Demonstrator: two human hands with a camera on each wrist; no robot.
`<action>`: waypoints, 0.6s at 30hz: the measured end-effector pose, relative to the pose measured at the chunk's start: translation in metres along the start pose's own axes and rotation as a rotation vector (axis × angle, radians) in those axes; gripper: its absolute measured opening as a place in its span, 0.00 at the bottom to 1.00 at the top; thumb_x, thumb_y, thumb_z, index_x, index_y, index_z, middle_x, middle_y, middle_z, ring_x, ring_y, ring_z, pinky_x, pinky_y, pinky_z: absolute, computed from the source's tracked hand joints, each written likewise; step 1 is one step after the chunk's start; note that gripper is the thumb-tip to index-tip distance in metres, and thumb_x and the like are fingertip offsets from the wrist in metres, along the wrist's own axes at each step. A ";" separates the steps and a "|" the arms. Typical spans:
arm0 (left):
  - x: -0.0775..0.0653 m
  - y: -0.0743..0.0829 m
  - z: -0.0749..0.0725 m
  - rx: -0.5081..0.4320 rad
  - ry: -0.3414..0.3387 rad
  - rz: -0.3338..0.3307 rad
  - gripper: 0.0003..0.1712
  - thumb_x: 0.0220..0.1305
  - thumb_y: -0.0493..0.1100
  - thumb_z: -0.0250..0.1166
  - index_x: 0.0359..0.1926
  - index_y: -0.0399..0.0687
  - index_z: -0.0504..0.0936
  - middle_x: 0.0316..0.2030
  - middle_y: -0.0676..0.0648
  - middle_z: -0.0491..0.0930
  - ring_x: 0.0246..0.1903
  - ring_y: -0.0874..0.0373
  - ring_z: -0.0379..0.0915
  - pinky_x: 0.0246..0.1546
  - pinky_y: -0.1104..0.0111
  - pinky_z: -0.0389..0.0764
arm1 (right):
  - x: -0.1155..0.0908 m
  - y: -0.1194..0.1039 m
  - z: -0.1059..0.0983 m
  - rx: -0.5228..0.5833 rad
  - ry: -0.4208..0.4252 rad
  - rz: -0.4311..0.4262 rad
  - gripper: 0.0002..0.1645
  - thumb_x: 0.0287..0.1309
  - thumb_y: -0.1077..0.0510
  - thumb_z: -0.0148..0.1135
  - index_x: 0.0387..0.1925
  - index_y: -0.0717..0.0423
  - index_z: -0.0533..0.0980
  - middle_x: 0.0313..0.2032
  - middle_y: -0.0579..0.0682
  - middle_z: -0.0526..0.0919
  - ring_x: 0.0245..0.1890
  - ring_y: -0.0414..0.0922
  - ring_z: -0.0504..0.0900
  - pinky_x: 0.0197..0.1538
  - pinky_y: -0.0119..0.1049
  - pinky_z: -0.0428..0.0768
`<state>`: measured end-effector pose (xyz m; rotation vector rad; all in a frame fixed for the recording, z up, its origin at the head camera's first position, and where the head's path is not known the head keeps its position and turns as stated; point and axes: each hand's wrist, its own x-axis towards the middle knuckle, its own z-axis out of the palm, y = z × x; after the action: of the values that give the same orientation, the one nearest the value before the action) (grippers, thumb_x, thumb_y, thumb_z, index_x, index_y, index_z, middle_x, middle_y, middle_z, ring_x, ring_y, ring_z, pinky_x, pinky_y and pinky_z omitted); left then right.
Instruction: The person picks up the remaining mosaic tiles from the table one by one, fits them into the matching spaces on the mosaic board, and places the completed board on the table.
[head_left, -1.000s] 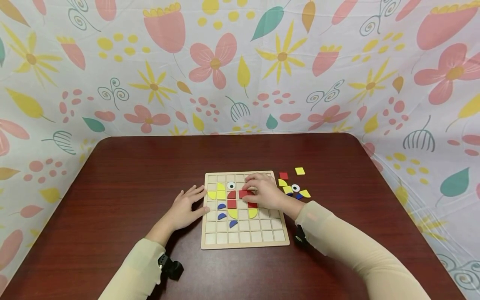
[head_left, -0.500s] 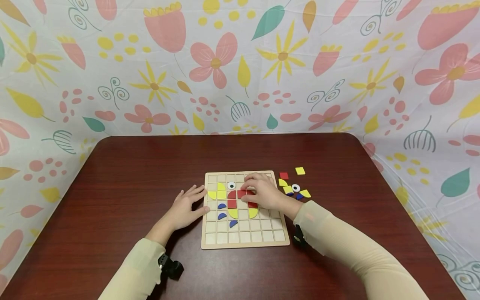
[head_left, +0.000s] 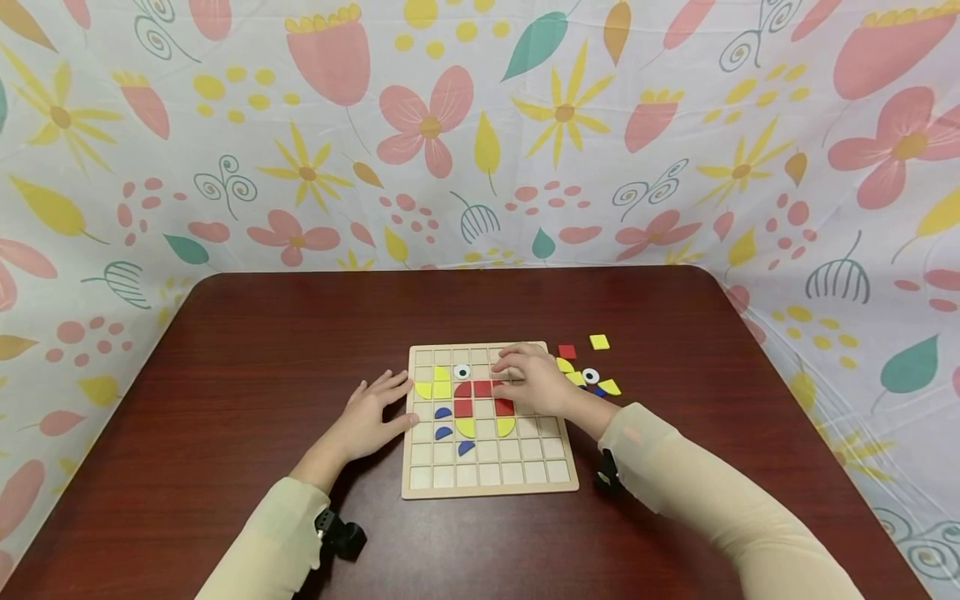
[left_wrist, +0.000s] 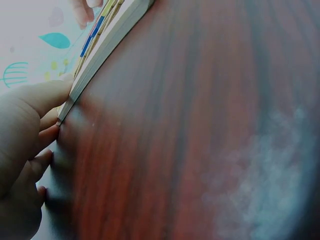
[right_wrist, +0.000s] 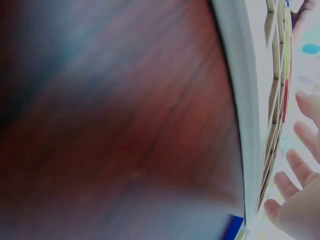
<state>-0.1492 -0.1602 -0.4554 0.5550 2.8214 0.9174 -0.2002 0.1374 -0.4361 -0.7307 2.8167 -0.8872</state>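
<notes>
A light wooden grid board (head_left: 491, 498) lies on the table, with coloured tiles set in some of its squares. My left hand (head_left: 367, 419) rests at the board's left edge, fingers stretched out; in the left wrist view the thumb (left_wrist: 47, 95) touches the board's side. Over the board's right part my right hand (head_left: 536, 381) hovers with loosely bent fingers (right_wrist: 300, 167) and nothing between them. Just left of its fingertips sits a red square tile (head_left: 482, 389). Another red tile (head_left: 504, 407) lies partly under the hand. A white eye disc (head_left: 462, 372) is in an upper square.
Right of the board lie loose pieces: a yellow square (head_left: 599, 342), a red square (head_left: 567, 352), a second eye disc (head_left: 591, 377) and several yellow and blue ones. Blue half-discs (head_left: 443, 432) sit on the board's left side. A flowered cloth (head_left: 420, 208) hangs behind the table.
My right hand has let go of the red square tile and drawn back slightly to the right, leaving the tile in its square. The left hand has not moved.
</notes>
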 end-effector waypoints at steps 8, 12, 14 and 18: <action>0.000 0.001 0.000 -0.009 0.001 -0.001 0.36 0.62 0.53 0.63 0.68 0.45 0.66 0.70 0.43 0.59 0.72 0.43 0.46 0.67 0.38 0.41 | -0.005 0.009 -0.004 0.038 -0.001 -0.038 0.20 0.53 0.50 0.68 0.46 0.54 0.82 0.58 0.56 0.74 0.62 0.55 0.67 0.61 0.57 0.66; -0.001 0.001 0.000 -0.009 0.000 0.000 0.36 0.62 0.53 0.63 0.68 0.45 0.66 0.70 0.43 0.59 0.72 0.43 0.46 0.67 0.38 0.41 | -0.007 0.012 -0.006 0.070 -0.005 -0.037 0.21 0.53 0.50 0.69 0.47 0.56 0.81 0.58 0.56 0.74 0.61 0.54 0.68 0.60 0.55 0.69; -0.001 0.001 0.000 -0.012 0.000 -0.001 0.36 0.62 0.54 0.63 0.68 0.45 0.66 0.70 0.43 0.59 0.72 0.44 0.46 0.68 0.38 0.41 | -0.008 0.014 -0.007 0.073 0.000 -0.039 0.22 0.53 0.50 0.69 0.48 0.56 0.81 0.58 0.57 0.74 0.60 0.54 0.69 0.59 0.53 0.71; -0.001 0.001 0.000 -0.021 0.002 -0.004 0.36 0.62 0.53 0.63 0.68 0.45 0.66 0.70 0.43 0.59 0.72 0.44 0.46 0.68 0.39 0.41 | -0.010 0.019 -0.009 0.078 0.015 -0.043 0.22 0.53 0.50 0.69 0.48 0.56 0.80 0.58 0.57 0.74 0.60 0.55 0.69 0.58 0.53 0.72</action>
<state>-0.1484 -0.1594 -0.4545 0.5465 2.8100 0.9460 -0.2010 0.1607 -0.4397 -0.7793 2.7716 -1.0072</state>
